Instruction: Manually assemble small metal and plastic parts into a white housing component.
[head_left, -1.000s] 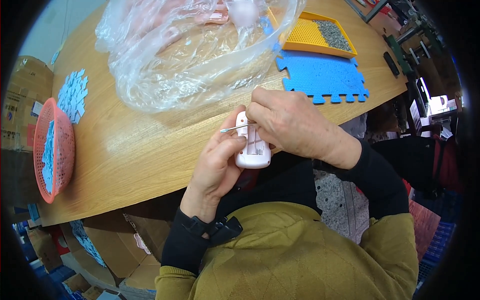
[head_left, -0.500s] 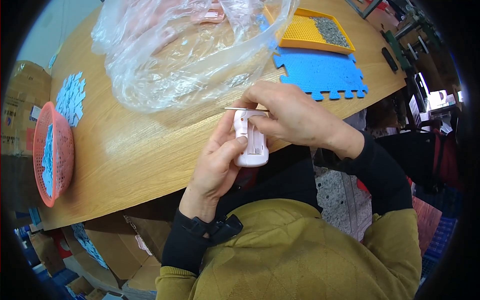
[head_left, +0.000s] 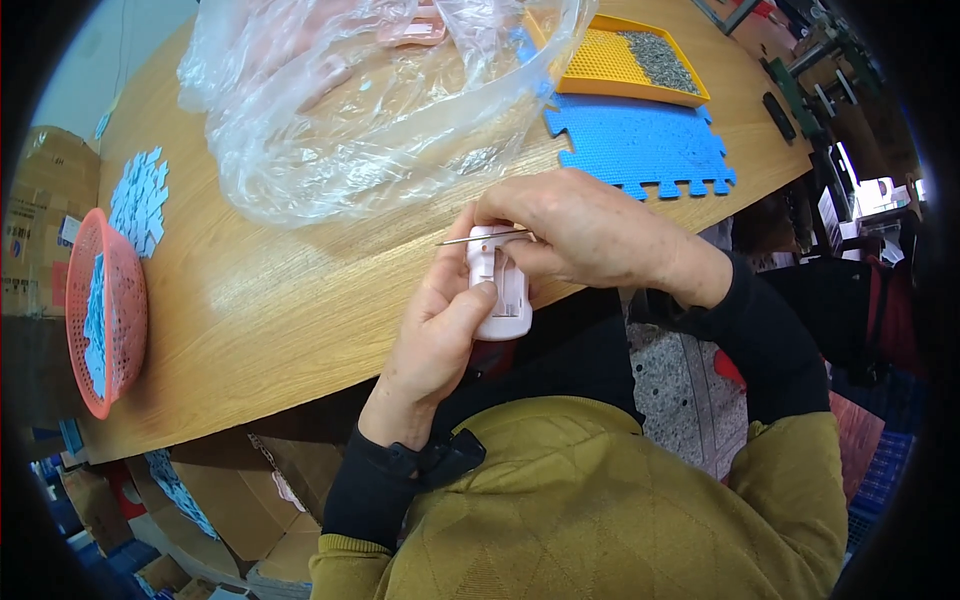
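My left hand (head_left: pixel 432 325) is wrapped round a small pale pink plastic device housing (head_left: pixel 507 328), its thumb lying on the face. A long open recess like a battery compartment, with metal contacts at its near end, shows in that face. My right hand (head_left: pixel 590 230) is closed at the far end of the housing. Between its fingers it pinches a thin, pointed metal tool (head_left: pixel 465 240), which lies crosswise over the housing's top, tip to the left. The right fingertips partly hide the far end, and whether they hold anything besides the tool I cannot tell.
A large clear plastic bag (head_left: pixel 290 160) with pink parts inside covers the far table. At back right, a yellow tray (head_left: pixel 600 68) of small metal pieces stands by a blue foam mat (head_left: pixel 640 140). To the left are light-blue pieces (head_left: pixel 140 200) and a pink basket (head_left: pixel 125 310).
The metal tool has shifted slightly nearer and tilted, its tip now lower and further left. My right hand has moved slightly nearer with it. The left hand keeps its hold on the housing.
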